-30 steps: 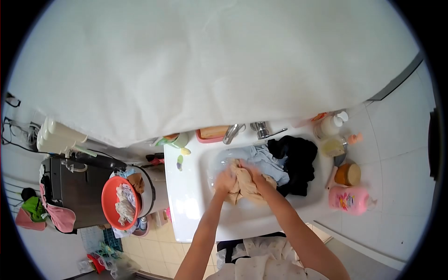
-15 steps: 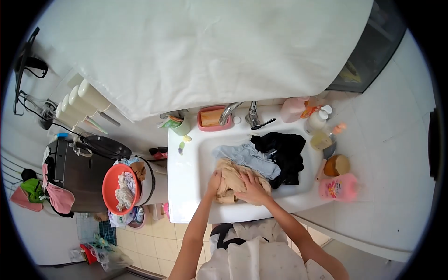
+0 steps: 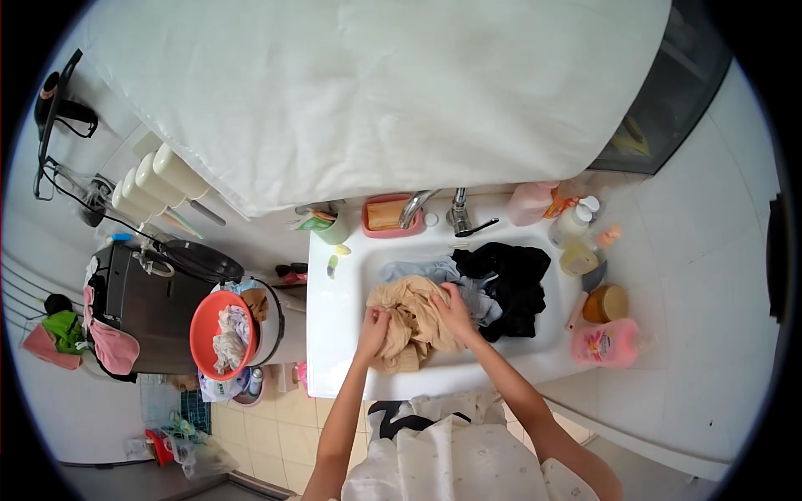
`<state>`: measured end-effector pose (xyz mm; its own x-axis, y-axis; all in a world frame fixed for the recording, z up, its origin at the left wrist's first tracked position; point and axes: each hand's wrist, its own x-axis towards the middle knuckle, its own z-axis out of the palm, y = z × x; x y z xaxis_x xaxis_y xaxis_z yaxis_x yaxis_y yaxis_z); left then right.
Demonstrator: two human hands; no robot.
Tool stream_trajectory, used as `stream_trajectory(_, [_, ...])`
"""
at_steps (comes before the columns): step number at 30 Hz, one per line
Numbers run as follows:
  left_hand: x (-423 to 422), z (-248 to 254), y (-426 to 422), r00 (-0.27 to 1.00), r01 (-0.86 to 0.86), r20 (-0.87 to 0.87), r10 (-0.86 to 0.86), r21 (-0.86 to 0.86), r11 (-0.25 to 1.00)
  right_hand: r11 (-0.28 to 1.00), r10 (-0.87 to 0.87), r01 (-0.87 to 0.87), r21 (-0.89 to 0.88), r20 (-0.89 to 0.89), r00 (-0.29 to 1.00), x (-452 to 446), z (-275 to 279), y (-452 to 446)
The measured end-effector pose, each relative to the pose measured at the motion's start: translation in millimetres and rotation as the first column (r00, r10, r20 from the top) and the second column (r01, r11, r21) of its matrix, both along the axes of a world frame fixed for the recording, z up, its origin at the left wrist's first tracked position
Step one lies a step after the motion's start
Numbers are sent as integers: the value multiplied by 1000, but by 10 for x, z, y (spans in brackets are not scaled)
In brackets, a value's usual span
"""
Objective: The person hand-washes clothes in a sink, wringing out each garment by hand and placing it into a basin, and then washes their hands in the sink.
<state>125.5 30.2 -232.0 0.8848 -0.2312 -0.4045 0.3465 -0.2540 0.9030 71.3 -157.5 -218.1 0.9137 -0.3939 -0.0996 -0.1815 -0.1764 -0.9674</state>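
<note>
A crumpled beige garment (image 3: pixel 411 313) lies at the front left of the white sink (image 3: pixel 539 355). Its left edge is pinched in the fingers of my left hand (image 3: pixel 373 332). On the other side, my right hand (image 3: pixel 454 314) grips the same cloth with bent fingers. Behind it a light blue garment (image 3: pixel 418 270) shows in part, since the beige cloth covers some of it. To the right, a black garment (image 3: pixel 511 288) is bunched up against the blue one.
The faucet (image 3: pixel 459 215) rises at the sink's back, beside a pink soap dish (image 3: pixel 388 231) and a green cup (image 3: pixel 332 230). Several bottles line the right side, including a pink bottle (image 3: pixel 606 342). An orange basin (image 3: pixel 200 334) with clothes stands at left.
Both hands have lifted and gathered the beige garment, which now covers more of the blue one. My right hand went from flat on the cloth to gripping it. The view shifted slightly.
</note>
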Motion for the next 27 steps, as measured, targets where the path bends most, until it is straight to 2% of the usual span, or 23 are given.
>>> stream_trajectory(1, [16,-51,-9,997,43,61,-52,133,990,1000,5,-5,3,-1,1000,41,32,52])
stream_trajectory(2, [32,-107,-18,977,102,153,-150,287,953,929,-19,-11,-370,-78,997,68,51,111])
stream_trajectory(3, [-23,-105,-67,978,102,145,-149,291,951,724,-70,-48,-688,-143,987,91,51,169])
stream_trajectory(4, [-129,-84,-151,889,-31,387,-244,583,812,571,-94,-101,-815,-187,978,125,38,215])
stream_trajectory(5, [-205,-81,-221,731,-236,546,-408,764,601,576,-95,-112,-810,-202,975,129,-36,293])
stream_trajectory(7, [-204,-138,-305,735,-170,532,-421,745,645,549,-71,-54,-834,-111,991,120,-316,445])
stream_trajectory(9, [-190,-167,-368,659,-130,458,-597,851,509,557,-82,-74,-827,-143,986,94,-520,478])
stream_trajectory(13, [-50,-219,-522,682,-51,333,-651,910,412,521,-54,-116,-846,-168,984,176,-743,352])
stream_trajectory(17, [214,-374,-657,713,-21,359,-603,870,493,585,18,-158,-795,-182,983,374,-945,209])
stream_trajectory(19, [323,-443,-721,726,-6,358,-587,857,515,569,26,-194,-799,-218,976,443,-1027,127])
stream_trajectory(21, [437,-461,-780,779,104,312,-544,792,602,549,39,-229,-804,-250,968,520,-1064,57])
stream_trajectory(22, [502,-446,-820,772,105,319,-550,789,605,562,67,-283,-777,-299,952,580,-1008,4])
stream_trajectory(24, [550,-429,-849,887,261,113,-447,676,689,575,87,-337,-745,-354,931,613,-1088,-70])
stream_trajectory(25, [573,-491,-842,884,269,110,-455,675,687,599,129,-339,-726,-330,935,621,-1283,-73])
stream_trajectory(27, [634,-679,-811,881,207,237,-411,587,783,620,165,-338,-708,-303,939,644,-1388,-98])
